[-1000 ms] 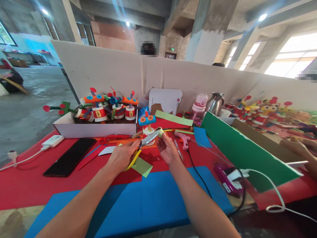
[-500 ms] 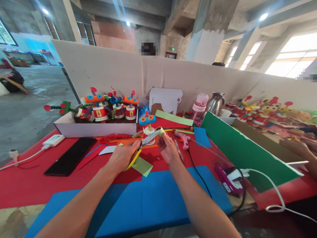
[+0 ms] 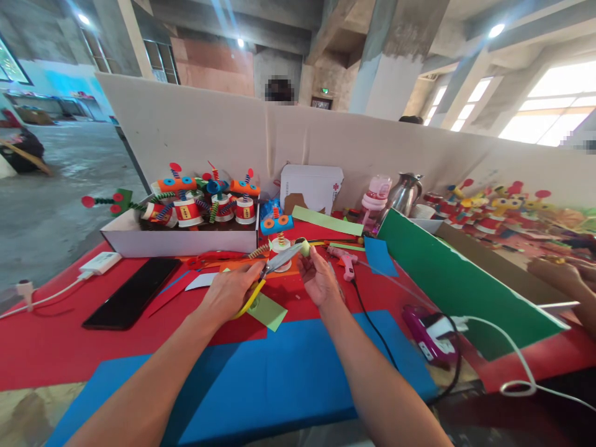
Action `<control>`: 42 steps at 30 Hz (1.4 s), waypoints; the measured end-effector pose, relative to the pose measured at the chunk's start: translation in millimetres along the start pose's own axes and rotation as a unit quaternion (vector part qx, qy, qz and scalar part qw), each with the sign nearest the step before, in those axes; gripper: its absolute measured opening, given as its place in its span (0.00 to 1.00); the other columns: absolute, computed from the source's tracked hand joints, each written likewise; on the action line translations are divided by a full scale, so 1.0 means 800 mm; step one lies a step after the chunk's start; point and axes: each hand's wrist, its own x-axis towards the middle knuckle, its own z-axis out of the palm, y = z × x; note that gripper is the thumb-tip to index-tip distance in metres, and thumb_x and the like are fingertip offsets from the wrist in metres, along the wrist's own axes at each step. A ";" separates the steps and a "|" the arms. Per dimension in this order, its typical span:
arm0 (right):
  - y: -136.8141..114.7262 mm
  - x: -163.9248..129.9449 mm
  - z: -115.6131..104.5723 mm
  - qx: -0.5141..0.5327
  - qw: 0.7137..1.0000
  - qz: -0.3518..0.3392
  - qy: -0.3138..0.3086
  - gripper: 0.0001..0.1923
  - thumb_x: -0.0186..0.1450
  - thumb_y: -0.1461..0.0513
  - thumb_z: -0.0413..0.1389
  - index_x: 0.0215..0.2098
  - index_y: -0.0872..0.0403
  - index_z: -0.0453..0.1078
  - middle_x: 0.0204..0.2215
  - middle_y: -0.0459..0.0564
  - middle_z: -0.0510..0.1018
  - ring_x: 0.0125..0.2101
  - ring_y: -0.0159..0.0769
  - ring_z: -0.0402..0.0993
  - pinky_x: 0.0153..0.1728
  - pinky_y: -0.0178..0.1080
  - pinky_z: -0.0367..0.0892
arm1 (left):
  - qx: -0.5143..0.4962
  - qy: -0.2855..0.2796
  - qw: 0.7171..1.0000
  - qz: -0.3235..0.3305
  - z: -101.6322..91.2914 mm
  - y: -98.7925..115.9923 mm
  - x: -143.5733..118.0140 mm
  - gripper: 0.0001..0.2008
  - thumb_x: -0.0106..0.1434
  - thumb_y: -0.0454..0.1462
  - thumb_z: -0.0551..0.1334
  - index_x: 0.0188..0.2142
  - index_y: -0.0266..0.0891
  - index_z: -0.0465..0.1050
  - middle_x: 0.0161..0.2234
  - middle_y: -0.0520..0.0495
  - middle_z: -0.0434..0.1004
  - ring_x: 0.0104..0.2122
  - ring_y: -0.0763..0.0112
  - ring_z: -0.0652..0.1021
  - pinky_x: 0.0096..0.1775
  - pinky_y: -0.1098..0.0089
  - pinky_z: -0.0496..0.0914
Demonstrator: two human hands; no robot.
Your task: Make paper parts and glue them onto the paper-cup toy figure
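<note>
- My left fingers (image 3: 254, 271) are wrapped tight around the handle of the yellow scissors (image 3: 282, 257). (I can't see which finger goes through which loop.)
- My right fingers (image 3: 320, 264) are pinched on a little green paper roll (image 3: 306, 249). It sits up at their tips, in the air over the red surface (image 3: 46, 347).
- The blades reach from my left fingers over to the roll and look like they touch it. I can't tell if any paper is between them.
- I think the roll is very light and bendy. A hard squeeze would squash it flat, so a soft pinch on the side away from the blades seems best.
- The scissors should feel stiff, smooth and heavier than the paper. The handle is the good place to hold, well back from the sharp part.
- A flat green paper (image 3: 270, 313) lies just below my left fingers, partly under the yellow handle.
- A funny toy with a blue head (image 3: 278, 225) stands past the blades, a bit farther away from me than both sets of fingers.
- A pink glue gun (image 3: 345, 261) lies near my right fingers, on their right side.
- A black phone (image 3: 133, 295) rests well to the left of my left fingers.
</note>
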 end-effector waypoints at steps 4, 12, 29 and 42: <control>0.002 0.001 -0.003 -0.022 1.000 -0.004 -0.020 0.07 0.49 0.63 0.69 0.24 0.56 0.76 0.23 0.43 0.81 0.24 0.27 0.77 0.27 0.27 0.74 | -0.002 0.010 1.000 -0.004 0.002 -0.001 0.000 0.18 0.63 0.37 0.49 0.52 0.44 0.64 0.43 0.43 0.77 0.33 0.61 0.79 0.28 0.70 0.62; 0.009 0.002 -0.007 -0.044 0.998 -0.029 -0.030 0.08 0.48 0.61 0.69 0.24 0.55 0.76 0.25 0.45 0.82 0.26 0.30 0.78 0.34 0.32 0.75 | -0.001 -0.037 0.999 -0.020 -0.003 0.002 0.001 0.19 0.64 0.38 0.49 0.54 0.43 0.63 0.37 0.43 0.78 0.33 0.57 0.79 0.27 0.68 0.61; 0.005 0.001 -0.007 0.002 0.998 0.041 -0.044 0.04 0.53 0.67 0.65 0.27 0.55 0.76 0.27 0.44 0.83 0.29 0.29 0.79 0.35 0.30 0.75 | -0.023 -0.060 0.998 -0.026 -0.004 0.000 0.001 0.18 0.63 0.38 0.49 0.52 0.43 0.62 0.29 0.47 0.76 0.29 0.57 0.77 0.27 0.68 0.59; 0.008 0.001 -0.009 -0.033 0.997 0.027 -0.068 0.07 0.49 0.65 0.68 0.26 0.54 0.76 0.28 0.44 0.83 0.30 0.30 0.79 0.34 0.30 0.74 | -0.027 -0.009 1.000 -0.005 0.002 -0.001 0.001 0.17 0.63 0.39 0.50 0.51 0.43 0.62 0.36 0.44 0.76 0.29 0.61 0.77 0.26 0.70 0.60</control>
